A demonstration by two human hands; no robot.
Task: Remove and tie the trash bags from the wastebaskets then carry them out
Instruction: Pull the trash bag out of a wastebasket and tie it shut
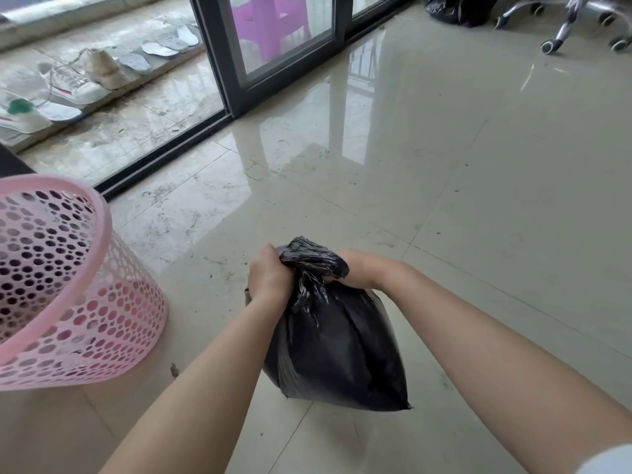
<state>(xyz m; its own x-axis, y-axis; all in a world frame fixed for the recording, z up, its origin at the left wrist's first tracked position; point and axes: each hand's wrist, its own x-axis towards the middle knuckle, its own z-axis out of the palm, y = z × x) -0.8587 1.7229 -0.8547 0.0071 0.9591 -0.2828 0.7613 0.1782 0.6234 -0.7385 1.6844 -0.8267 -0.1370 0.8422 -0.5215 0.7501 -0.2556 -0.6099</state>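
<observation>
A full black trash bag (338, 350) rests on the tiled floor in the lower middle of the head view. Its neck is gathered and twisted into a bunch at the top. My left hand (268, 277) grips the left side of that bunch. On the right side of the bunch my right hand (359, 268) is closed, its fingers partly hidden behind the plastic. A pink perforated wastebasket (68, 285) stands at the left with no bag in it, apart from the trash bag.
A second black trash bag (458, 8) lies at the far top right beside the wheeled base of an office chair (578, 25). A dark sliding glass door frame (232, 80) runs across the top left, with shoes and insoles (85, 80) on the balcony behind.
</observation>
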